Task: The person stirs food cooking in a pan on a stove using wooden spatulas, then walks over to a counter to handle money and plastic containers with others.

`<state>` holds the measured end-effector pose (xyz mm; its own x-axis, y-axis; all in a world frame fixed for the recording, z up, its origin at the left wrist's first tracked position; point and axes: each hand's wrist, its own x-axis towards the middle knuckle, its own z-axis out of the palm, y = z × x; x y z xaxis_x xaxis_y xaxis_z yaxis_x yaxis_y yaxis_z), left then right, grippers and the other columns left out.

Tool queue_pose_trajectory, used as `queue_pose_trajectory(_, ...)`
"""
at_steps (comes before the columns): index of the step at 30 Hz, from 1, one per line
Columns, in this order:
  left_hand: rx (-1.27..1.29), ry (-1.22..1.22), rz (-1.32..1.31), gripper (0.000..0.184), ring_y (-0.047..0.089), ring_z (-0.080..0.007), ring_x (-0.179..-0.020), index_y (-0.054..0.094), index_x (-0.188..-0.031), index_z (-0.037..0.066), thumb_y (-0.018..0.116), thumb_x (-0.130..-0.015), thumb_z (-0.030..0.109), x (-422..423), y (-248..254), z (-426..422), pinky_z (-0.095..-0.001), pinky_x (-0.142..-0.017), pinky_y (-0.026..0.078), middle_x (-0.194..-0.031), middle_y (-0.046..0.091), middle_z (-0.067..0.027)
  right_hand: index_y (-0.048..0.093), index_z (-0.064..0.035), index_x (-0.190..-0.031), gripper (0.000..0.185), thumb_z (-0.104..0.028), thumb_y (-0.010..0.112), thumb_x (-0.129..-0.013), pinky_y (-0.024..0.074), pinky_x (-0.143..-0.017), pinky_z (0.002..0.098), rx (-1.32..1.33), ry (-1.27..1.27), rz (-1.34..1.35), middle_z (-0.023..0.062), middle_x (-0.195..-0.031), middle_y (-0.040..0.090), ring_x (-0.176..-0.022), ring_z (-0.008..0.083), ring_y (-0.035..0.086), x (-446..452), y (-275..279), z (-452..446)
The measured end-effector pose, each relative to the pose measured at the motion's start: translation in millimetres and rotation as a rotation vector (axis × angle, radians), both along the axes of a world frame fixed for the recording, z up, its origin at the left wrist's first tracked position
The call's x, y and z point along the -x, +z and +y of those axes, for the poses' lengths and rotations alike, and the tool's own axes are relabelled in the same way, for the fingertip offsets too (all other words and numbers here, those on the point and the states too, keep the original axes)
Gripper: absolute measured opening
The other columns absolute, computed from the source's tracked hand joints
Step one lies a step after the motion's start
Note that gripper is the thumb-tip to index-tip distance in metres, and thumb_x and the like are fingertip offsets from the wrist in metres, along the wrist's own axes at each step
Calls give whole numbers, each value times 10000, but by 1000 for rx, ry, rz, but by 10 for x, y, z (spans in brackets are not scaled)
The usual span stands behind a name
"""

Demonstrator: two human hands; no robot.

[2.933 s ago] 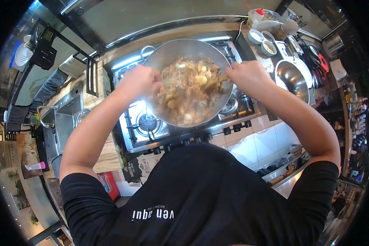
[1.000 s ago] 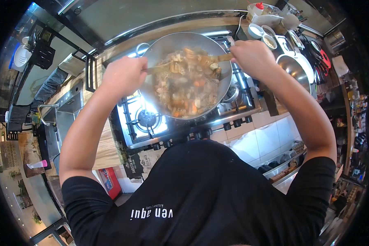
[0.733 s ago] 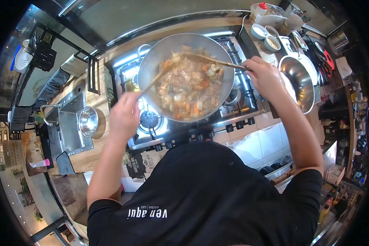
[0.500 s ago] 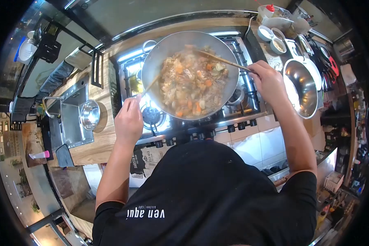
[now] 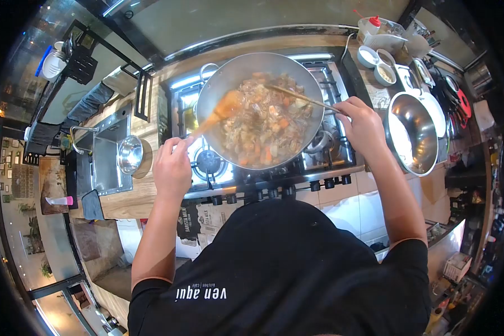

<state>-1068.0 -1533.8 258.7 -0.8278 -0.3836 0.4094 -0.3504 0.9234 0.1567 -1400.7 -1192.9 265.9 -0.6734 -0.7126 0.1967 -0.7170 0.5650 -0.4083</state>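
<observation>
A wide metal wok [image 5: 210, 101] sits over the stove burners, full of a steaming mix of chopped vegetables and what looks like meat, with orange carrot pieces [image 5: 284, 122]. My left hand [image 5: 172, 171] is closed around the handle of a wooden spatula [image 5: 225, 106], whose broad blade is raised over the left side of the food, slightly blurred. My right hand [image 5: 359, 126] grips a long wooden spoon [image 5: 305, 98] at the wok's right side. The spoon's far end lies in the food, so its head is hidden.
Left of the stove [image 5: 229, 187] are a steel bowl [image 5: 130, 155] and a sink [image 5: 109, 168]. To the right stand a large steel bowl [image 5: 423, 134], small white bowls [image 5: 385, 74] and a red-capped bottle [image 5: 373, 22]. Control knobs [image 5: 315, 185] line the stove's front.
The spatula's blade has come up out of the food and now shows above it at the left. The spoon has barely moved. The whole view has shifted slightly.
</observation>
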Motion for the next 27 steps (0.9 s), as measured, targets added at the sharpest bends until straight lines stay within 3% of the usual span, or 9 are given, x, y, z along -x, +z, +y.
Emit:
queue_pose_trajectory(2,-121,20,-31,333,740,-370,-1035,769,-1292,127,662,-994,24,-28,-125,7,-493,-874,595,-1185,735,-127,788,-134,-1177,178,-164,748,-1006,610,-862,503,100,-1,-45,94,-1112,739,-987,388,753,51,-61,41)
queue_pose_trajectory(5,-243,61,-148,325,751,-382,-1085,736,-1345,109,641,-1040,50,-87,-194,72,-503,-894,600,-1230,756,-159,799,-130,-1180,184,-137,754,-1001,607,-860,491,-41,-13,-60,91,-1103,748,-980,383,755,92,-198,142)
queue_pose_trajectory(10,-401,69,41,314,773,-395,-993,696,-1380,102,623,-1075,80,-100,-230,165,-468,-877,601,-1128,789,-187,819,-119,-1166,183,-158,763,-996,613,-853,491,251,-15,-107,96,-1098,763,-959,380,761,67,-323,208)
queue_pose_trajectory(15,-350,44,-129,313,753,-385,-872,656,-1398,29,621,-1096,105,-124,-156,80,-429,-772,583,-1026,794,-164,828,-113,-1187,211,-123,770,-985,599,-825,466,150,-85,-22,94,-1081,770,-917,365,756,-110,-366,319)
queue_pose_trajectory(17,-656,147,4,346,782,-344,-841,642,-1435,54,634,-1096,123,-113,-139,-9,-443,-763,588,-1122,808,-193,833,-101,-1188,211,-137,774,-988,592,-797,456,302,-161,-136,98,-1057,774,-871,352,749,-312,-199,328)
queue_pose_trajectory(19,-634,69,0,355,757,-291,-727,637,-1444,83,627,-1101,175,-135,-325,-230,-432,-678,565,-1087,811,-168,832,-75,-1188,217,-140,788,-986,584,-762,432,334,-228,-128,110,-1023,771,-828,329,741,-540,-199,356)
queue_pose_trajectory(21,-310,-113,-137,334,725,-257,-671,637,-1419,65,606,-1115,199,-160,-460,-451,-416,-650,554,-1034,806,-156,827,-52,-1188,224,-124,802,-977,579,-741,408,402,-258,-195,125,-997,765,-801,311,733,-850,-183,383)
queue_pose_trajectory(23,-416,-117,-168,320,733,-274,-680,636,-1396,56,583,-1123,216,-161,-443,-541,-432,-667,563,-984,803,-151,822,-30,-1177,226,-101,815,-963,574,-732,398,455,-297,-163,145,-967,759,-797,300,733,-1193,-283,385)
queue_pose_trajectory(27,-579,-175,-137,307,779,-418,-899,637,-1394,50,575,-1120,176,-214,-495,-637,-510,-796,582,-957,778,-214,814,5,-1130,195,-106,821,-971,587,-743,402,512,-404,-190,169,-974,772,-808,306,750,-1805,-554,261)
